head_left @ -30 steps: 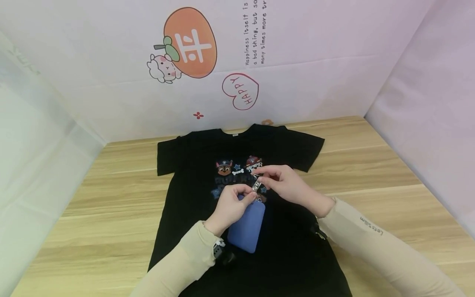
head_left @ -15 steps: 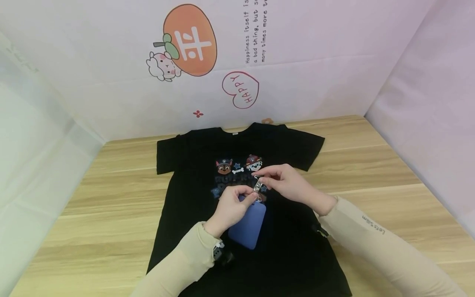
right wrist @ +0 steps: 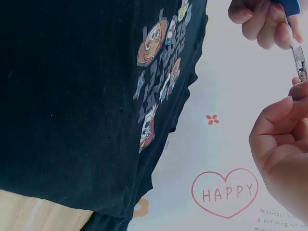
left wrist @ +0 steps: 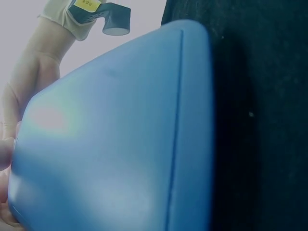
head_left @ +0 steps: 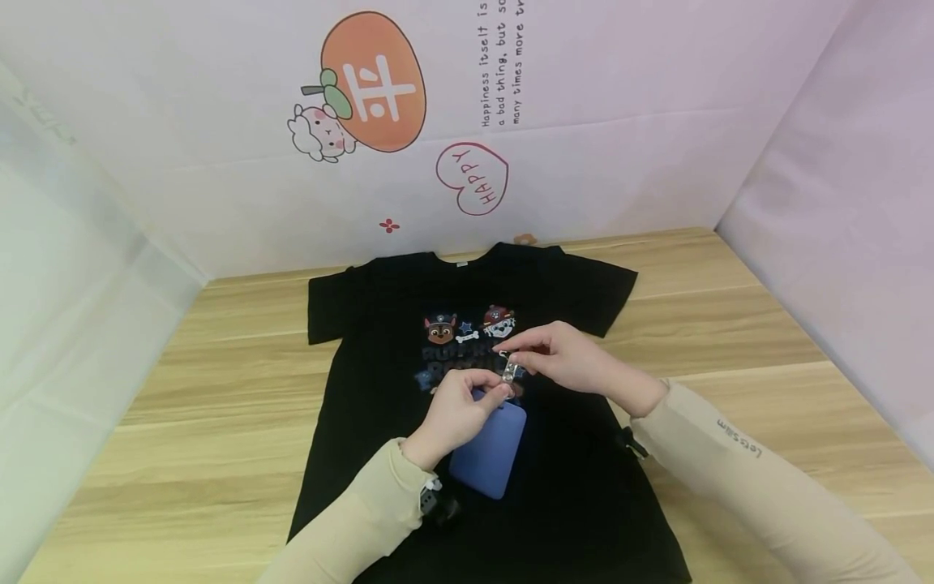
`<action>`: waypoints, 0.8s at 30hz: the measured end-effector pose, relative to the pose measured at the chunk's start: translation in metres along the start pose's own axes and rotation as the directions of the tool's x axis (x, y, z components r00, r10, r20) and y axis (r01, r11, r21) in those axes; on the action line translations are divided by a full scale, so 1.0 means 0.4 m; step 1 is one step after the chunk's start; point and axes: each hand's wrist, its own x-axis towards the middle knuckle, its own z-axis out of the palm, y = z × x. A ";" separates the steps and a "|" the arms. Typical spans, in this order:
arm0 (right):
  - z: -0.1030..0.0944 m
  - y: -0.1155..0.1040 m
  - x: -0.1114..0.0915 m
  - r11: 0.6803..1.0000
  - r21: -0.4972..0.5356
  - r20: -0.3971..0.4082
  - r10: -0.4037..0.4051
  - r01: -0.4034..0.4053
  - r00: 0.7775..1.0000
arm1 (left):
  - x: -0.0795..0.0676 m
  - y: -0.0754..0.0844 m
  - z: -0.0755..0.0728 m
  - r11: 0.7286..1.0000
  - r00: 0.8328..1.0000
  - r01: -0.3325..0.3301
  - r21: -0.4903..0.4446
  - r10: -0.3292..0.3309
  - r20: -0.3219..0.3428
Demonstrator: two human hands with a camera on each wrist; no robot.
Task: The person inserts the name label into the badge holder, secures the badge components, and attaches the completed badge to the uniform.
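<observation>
A blue card holder (head_left: pixel 490 454) with rounded corners hangs tilted over the black T-shirt (head_left: pixel 379 462). The thumb and fingers of my left hand (head_left: pixel 456 410) pinch it at its top end. Just beyond, my right hand (head_left: pixel 565 361) pinches a small metal badge clip (head_left: pixel 509 371) between thumb and index finger. In the right wrist view a short strap joins the clip (right wrist: pixel 301 60) to the holder, whose blue corner (right wrist: pixel 289 6) shows at the top. Seen from the left wrist, the holder's broad smooth face (left wrist: pixel 106 134) fills much of the view and hides most of the fingers.
The T-shirt lies spread on a wood-grain table (head_left: pixel 212 422), neck away from me, with cartoon dog prints (head_left: pixel 441 328) on its chest. Behind stands a white printed cloth backdrop (head_left: pixel 598 162). Pale cloth walls (head_left: pixel 839 203) close off both sides.
Both hands and the clip have shifted very slightly to the right. My left thumb has moved a little on the top of the card holder; both grips have stayed on.
</observation>
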 end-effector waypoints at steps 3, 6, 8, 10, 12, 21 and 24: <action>-0.001 -0.001 0.001 1.000 -0.002 0.007 0.007 -0.007 1.000 | 0.001 -0.002 0.001 1.000 1.000 0.001 -0.005 -0.001 -0.002; -0.002 -0.001 0.001 1.000 -0.007 0.005 0.015 -0.015 1.000 | 0.000 -0.001 0.001 1.000 1.000 -0.001 -0.009 0.001 -0.003; -0.001 -0.001 0.000 1.000 -0.010 -0.002 0.023 -0.023 1.000 | 0.001 -0.001 0.001 1.000 1.000 0.000 -0.019 0.000 -0.002; 0.001 -0.001 0.000 1.000 -0.018 -0.011 0.023 -0.024 1.000 | 0.001 0.000 0.001 0.999 1.000 0.002 -0.033 -0.002 -0.001; 0.004 0.001 -0.002 1.000 -0.021 -0.032 0.014 -0.014 0.999 | 0.001 0.001 0.000 0.999 1.000 0.013 -0.051 -0.012 0.002; 0.010 0.024 -0.013 0.997 0.032 -0.138 -0.058 0.063 0.989 | 0.002 -0.005 -0.005 0.983 0.997 0.073 -0.168 -0.067 0.038; 0.007 0.032 -0.015 0.994 0.017 -0.132 -0.108 0.111 0.985 | 0.001 -0.003 -0.006 0.979 0.997 0.075 -0.190 -0.067 0.048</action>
